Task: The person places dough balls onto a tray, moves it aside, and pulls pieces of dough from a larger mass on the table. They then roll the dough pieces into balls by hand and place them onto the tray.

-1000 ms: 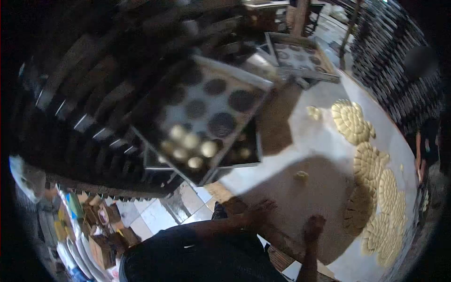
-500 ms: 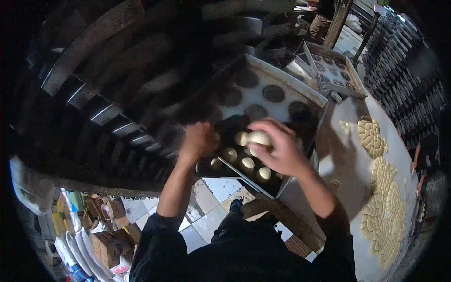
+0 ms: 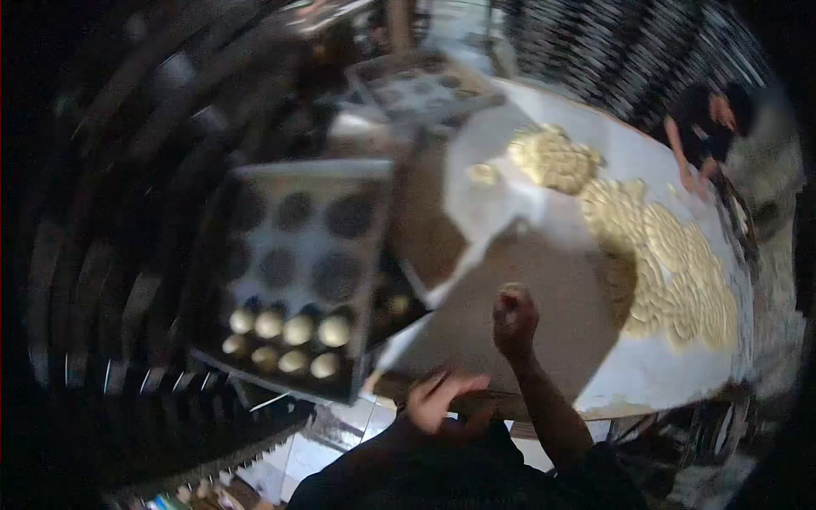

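Our right fingers [image 3: 515,320] curl around or against a small dough piece [image 3: 511,289] over the bench [image 3: 450,344]; we cannot tell whether they grip it. Our left fingers [image 3: 463,385], blurred, look loosely spread and empty. Up and left of these, a tray [image 3: 310,167] holds dough balls [image 3: 298,330]; cut dough [image 3: 676,238] lies right of our right fingers.

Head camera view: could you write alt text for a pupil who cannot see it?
A person's curled right hand is over a pale worktable, with the open left hand near its edge. On the left, a tray holds two rows of pale dough balls; on the right lie clusters of dough pieces, with another person beyond.
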The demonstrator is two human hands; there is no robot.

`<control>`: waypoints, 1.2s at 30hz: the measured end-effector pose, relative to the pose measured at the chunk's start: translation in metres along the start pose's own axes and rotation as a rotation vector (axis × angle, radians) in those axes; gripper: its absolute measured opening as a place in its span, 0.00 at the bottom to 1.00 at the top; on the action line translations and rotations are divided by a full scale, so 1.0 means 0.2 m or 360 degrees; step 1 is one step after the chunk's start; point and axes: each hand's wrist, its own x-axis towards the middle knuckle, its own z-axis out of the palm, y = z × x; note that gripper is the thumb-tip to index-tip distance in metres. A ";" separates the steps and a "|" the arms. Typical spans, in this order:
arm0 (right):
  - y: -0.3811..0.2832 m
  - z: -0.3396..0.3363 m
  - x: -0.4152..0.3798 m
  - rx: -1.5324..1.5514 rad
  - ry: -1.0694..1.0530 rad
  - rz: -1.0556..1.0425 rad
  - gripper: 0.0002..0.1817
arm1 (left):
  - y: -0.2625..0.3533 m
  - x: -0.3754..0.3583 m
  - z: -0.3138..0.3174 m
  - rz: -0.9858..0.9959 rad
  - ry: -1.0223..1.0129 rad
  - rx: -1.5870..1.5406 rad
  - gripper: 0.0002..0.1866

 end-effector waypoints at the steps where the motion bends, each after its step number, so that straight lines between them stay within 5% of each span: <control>1: 0.18 -0.09 -0.13 -0.0183 -0.0104 0.0165 0.07 | -0.13 0.11 0.28 -0.0216 0.0053 -0.0022 0.19; 3: 0.57 -0.33 -0.42 -0.0876 -0.0353 -0.0100 0.09 | -0.53 0.30 0.71 -0.0585 0.0199 -0.0090 0.16; 4: 0.64 -0.50 -0.52 -0.0842 -0.0275 -0.0001 0.08 | -0.76 0.43 0.84 -0.0713 0.0287 -0.0151 0.16; 5: 0.68 -0.66 -0.59 -0.0816 -0.0179 0.0117 0.08 | -1.18 0.45 0.99 -0.0750 0.0574 -0.1288 0.16; 8: 0.78 -0.91 -0.69 -0.0722 -0.0245 0.0503 0.11 | -1.42 1.02 0.85 -0.0687 0.0658 0.0246 0.34; 9: 0.80 -0.92 -0.72 -0.0743 -0.0186 0.0577 0.11 | -1.79 1.17 0.87 -0.0629 0.0849 0.0151 0.36; 12: 0.90 -0.89 -0.64 -0.0425 -0.0204 0.0751 0.12 | -2.32 1.55 0.83 -0.0189 0.0559 0.0701 0.41; 13: 0.89 -0.89 -0.58 -0.0569 -0.0062 0.0620 0.10 | -2.47 1.66 0.83 0.0333 0.0366 0.1355 0.40; 14: 0.85 -0.85 -0.50 -0.0714 0.0081 0.0496 0.08 | -2.43 1.79 0.77 0.0879 0.0149 0.1987 0.38; 15: 0.89 -0.85 -0.48 -0.0696 0.0120 0.0497 0.08 | -2.38 1.83 0.76 0.0921 0.0153 0.2002 0.38; 17: 0.97 -0.82 -0.47 -0.0693 0.0102 0.0548 0.09 | -1.95 1.76 0.80 -0.0786 -0.0402 0.0945 0.31; 19: 0.97 -0.82 -0.43 -0.0652 0.0139 0.0554 0.09 | -1.82 1.59 0.84 -0.0664 -0.0280 0.1049 0.25; 22: 0.92 -0.89 -0.27 -0.0534 -0.0237 0.0876 0.12 | -1.59 1.16 0.94 -0.0635 0.0369 -0.0026 0.21; 24: 0.93 -0.89 -0.22 -0.0519 -0.0065 0.0890 0.10 | -1.32 0.81 1.01 -0.0741 0.0516 -0.0544 0.21; 28: 0.87 -0.61 -0.36 -0.0042 -0.0120 0.0654 0.11 | -1.02 0.10 1.07 -0.0053 0.0243 0.0050 0.17; 31: 0.53 -0.31 -0.57 -0.0160 -0.0724 0.0368 0.12 | -0.70 -0.15 1.05 -0.0114 0.0041 -0.0133 0.17; 33: 0.12 -0.31 -0.65 0.0580 -0.0405 0.0798 0.15 | -0.68 -0.23 0.96 -0.0262 -0.0124 -0.0277 0.18; 36: 0.23 -0.32 -0.75 0.0343 -0.0240 0.0688 0.14 | -0.56 -0.20 0.79 -0.0024 -0.0929 0.0151 0.26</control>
